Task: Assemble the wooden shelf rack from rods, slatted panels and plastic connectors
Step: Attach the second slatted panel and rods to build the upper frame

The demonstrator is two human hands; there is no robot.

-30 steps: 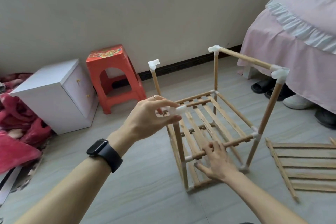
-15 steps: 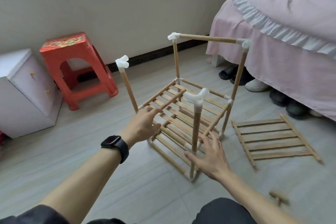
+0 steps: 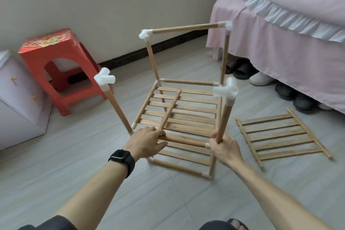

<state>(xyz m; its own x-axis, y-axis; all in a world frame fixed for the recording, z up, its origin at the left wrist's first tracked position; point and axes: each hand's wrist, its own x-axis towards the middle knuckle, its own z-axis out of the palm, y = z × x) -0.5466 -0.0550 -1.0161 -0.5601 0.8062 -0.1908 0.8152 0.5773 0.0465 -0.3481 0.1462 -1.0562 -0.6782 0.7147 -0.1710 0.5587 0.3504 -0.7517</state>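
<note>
The half-built wooden rack (image 3: 186, 115) stands on the floor with two slatted shelves. Its four uprights carry white connectors, and a top rod (image 3: 186, 28) joins the two far ones. A loose rod (image 3: 170, 110) lies slantwise on the middle shelf, its near end at my left fingers. My left hand (image 3: 147, 142) grips the middle shelf's front rail (image 3: 186, 141) at its left end. My right hand (image 3: 225, 146) grips the foot of the near right upright (image 3: 225, 119), which has a white connector (image 3: 226, 90) on top. The near left upright (image 3: 116, 108) leans outward.
A spare slatted panel (image 3: 280, 136) lies flat on the floor right of the rack. A red plastic stool (image 3: 56, 65) and a white cabinet (image 3: 18, 102) stand at the left. A pink-skirted bed (image 3: 280, 43) with shoes (image 3: 261, 78) under it fills the right.
My left hand left the near upright's connector and dropped to the front rail. My right hand closed round the foot of the near right upright. The view swung left around the rack.
</note>
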